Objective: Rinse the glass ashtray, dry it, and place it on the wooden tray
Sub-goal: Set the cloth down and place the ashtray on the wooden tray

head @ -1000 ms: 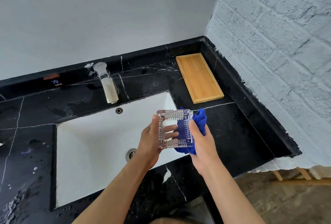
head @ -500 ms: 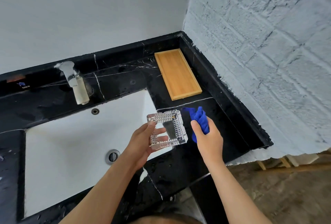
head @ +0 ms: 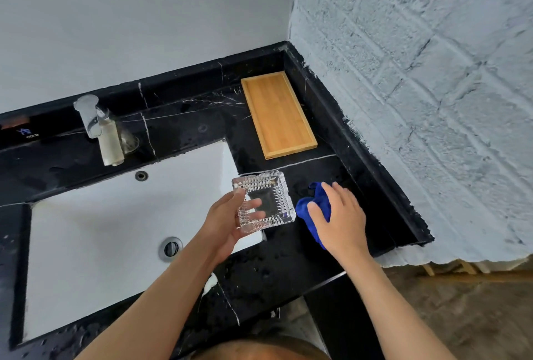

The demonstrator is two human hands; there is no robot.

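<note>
A square cut-glass ashtray (head: 269,195) is held level over the sink's right edge by my left hand (head: 227,222), thumb on its near-left rim and fingers beneath. My right hand (head: 339,215) rests on a crumpled blue cloth (head: 315,204) lying on the black counter just right of the ashtray, fingers spread over it. The cloth and the ashtray are apart. A bare wooden tray (head: 277,114) lies farther back on the counter, in the corner near the brick wall.
A white sink basin (head: 101,238) with a drain (head: 170,248) fills the left; a chrome faucet (head: 99,126) stands behind it. The black marble counter (head: 331,169) is wet. A white brick wall (head: 418,86) bounds the right side.
My right hand drew the blue cloth away from the ashtray and lowered it onto the counter, the fingers loosening. My left hand keeps the ashtray. The view shifted right.
</note>
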